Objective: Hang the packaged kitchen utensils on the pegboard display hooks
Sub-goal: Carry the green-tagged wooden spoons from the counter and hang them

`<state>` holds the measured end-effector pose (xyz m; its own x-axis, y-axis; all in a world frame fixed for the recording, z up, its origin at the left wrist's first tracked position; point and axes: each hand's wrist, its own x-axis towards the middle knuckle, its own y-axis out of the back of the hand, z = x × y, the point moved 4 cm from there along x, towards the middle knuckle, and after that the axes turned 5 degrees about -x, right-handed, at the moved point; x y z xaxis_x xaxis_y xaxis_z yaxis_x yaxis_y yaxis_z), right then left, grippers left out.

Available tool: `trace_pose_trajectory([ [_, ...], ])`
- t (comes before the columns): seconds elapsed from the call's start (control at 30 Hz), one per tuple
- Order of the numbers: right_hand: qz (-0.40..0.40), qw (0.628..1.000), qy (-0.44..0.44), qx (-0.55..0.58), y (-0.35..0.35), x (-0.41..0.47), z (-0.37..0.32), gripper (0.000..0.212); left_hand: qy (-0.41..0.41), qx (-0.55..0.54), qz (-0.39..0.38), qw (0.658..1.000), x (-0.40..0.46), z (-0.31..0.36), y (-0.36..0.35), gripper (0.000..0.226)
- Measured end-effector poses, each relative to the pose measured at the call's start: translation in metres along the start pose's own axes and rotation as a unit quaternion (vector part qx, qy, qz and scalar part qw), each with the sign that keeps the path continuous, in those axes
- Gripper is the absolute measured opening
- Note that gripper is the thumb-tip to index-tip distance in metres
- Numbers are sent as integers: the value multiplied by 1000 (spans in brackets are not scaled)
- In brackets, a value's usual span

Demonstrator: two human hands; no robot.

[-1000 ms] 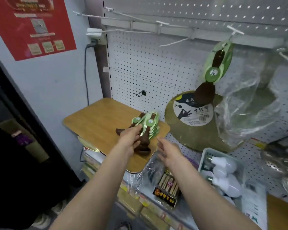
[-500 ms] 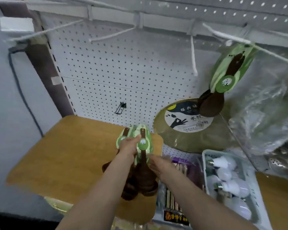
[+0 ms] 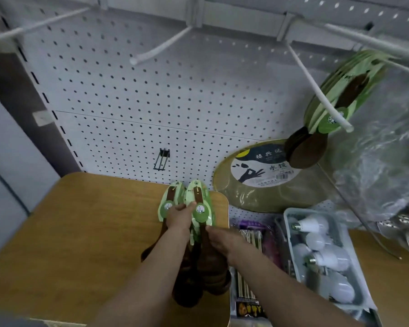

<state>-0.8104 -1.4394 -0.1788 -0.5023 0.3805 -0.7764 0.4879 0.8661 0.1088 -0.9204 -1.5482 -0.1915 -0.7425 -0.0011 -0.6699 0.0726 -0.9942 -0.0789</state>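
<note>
A bunch of dark wooden spoons on green cards point(image 3: 200, 208) stands upright over the wooden board point(image 3: 92, 232). My left hand point(image 3: 178, 218) grips the bunch at the cards, thumb across the front one. My right hand point(image 3: 220, 239) holds the handles just below, from the right. More of the same carded spoons point(image 3: 340, 95) hang on a white hook point(image 3: 316, 88) at the upper right of the white pegboard point(image 3: 151, 102). Another bare white hook point(image 3: 161, 47) juts out at top centre.
A round golden tray point(image 3: 269, 185) with a label leans on the pegboard. A grey basket of light bulbs point(image 3: 321, 256) sits at the right, chopstick packs point(image 3: 248, 237) beside it. Clear plastic bags point(image 3: 383, 161) hang at far right. A small black hook point(image 3: 162, 159) sticks out low.
The view has closed in on the pegboard. My left hand has brought the spoon bunch upright off the board, and my right hand has come onto its handles.
</note>
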Motion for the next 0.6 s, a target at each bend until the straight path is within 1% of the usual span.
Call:
trace_pose_trajectory([
  [0.07, 3, 1000, 0, -6, -1, 1, -1, 38, 1, 2, 2, 1000, 0, 0, 0, 46],
  [0.2, 0, 1000, -7, -11, 3, 0, -4, 30, 10, -3, 0, 1000, 2, -2, 1, 41],
  [0.3, -1, 1000, -5, -9, 3, 2, -4, 31, 16, -15, -6, 1000, 6, -4, 0, 40],
  [0.43, -4, 1000, 12, -10, 0, 6, -4, 35, -4, -39, -9, 999, 7, 1, -1, 33],
  [0.5, -7, 1000, 21, -5, 0, 5, -6, 33, -14, -52, -19, 998, 8, 2, -2, 31],
  [0.6, -6, 1000, 30, -3, 0, 3, -8, 30, -11, -68, -32, 997, 2, 5, -3, 23],
])
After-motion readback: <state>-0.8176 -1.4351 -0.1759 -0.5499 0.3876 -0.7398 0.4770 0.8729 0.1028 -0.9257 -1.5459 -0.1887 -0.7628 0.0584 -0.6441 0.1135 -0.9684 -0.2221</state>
